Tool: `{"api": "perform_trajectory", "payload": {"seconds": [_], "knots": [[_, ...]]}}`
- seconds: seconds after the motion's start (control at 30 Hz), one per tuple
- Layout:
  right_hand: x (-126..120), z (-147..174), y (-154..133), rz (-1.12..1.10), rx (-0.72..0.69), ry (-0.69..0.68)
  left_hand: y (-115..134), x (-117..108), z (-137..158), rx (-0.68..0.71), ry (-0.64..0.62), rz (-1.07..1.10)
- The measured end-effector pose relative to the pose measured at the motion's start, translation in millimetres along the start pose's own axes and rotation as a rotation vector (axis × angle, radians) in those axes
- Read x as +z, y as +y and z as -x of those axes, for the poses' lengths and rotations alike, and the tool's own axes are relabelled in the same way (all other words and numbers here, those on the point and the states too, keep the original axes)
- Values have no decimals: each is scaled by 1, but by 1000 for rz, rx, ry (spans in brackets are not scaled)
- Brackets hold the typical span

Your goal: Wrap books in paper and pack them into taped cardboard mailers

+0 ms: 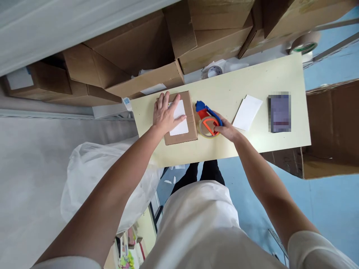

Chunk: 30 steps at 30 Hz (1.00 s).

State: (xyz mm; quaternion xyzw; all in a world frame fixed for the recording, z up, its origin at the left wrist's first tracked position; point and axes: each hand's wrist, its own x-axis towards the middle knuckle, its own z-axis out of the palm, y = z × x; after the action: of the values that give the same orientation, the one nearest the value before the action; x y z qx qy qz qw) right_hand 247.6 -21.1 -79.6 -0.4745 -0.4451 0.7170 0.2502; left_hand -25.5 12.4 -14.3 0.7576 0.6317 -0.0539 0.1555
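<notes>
A closed brown cardboard box (pixel 192 129) lies on the pale table (pixel 224 147), with a white label (pixel 179 125) on its top. My left hand (pixel 163 114) rests on the box with its fingers spread, partly over the label. Just right of the box, my right hand (pixel 224 127) grips a red and blue tape dispenser (pixel 202 111) by its blue handle. A roll of tape sits on the dispenser, whose blue head points toward the box. The dispenser appears to be on or slightly above the tabletop; I cannot tell which.
White papers (pixel 246 112) and a pixelated dark item (pixel 279 113) lie on the table's right side. Open cartons (pixel 146 80) line the far edge, near tape rolls (pixel 215 71). A large carton (pixel 331 130) stands at right, a white plastic bag (pixel 84 179) at left.
</notes>
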Motion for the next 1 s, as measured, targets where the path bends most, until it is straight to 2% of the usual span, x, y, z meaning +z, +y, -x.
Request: {"api": "perform_trajectory", "payload": {"seconds": [0.1,0.2,0.33,0.43,0.57,0.67,0.73,0.8,0.87,1.0], "knots": [[12,48,34,-12,45,0,0,0,2,1,4,9],[38,91,68,-100,90,-10,1,0,0,1,7,24],[65,109,82,-126,86,116,8,-1,-4,-65,-1,9],[61,99,70,-143,106,187,12,-2,6,-202,8,-23],[25,63,31,-69,75,262,9,0,49,-347,-5,-42],[-3,20,-7,-19,41,149,8,-1,74,-386,17,-69],[-14,-8,-28,-51,52,36,9,-2,72,-322,21,-73],[-19,-29,-40,-85,75,-62,11,-4,57,-209,-7,-56],[-20,-40,-42,-103,87,-119,14,-5,38,-142,-28,-38],[-17,-42,-33,-107,64,-135,15,-3,19,-157,-16,-16]]}}
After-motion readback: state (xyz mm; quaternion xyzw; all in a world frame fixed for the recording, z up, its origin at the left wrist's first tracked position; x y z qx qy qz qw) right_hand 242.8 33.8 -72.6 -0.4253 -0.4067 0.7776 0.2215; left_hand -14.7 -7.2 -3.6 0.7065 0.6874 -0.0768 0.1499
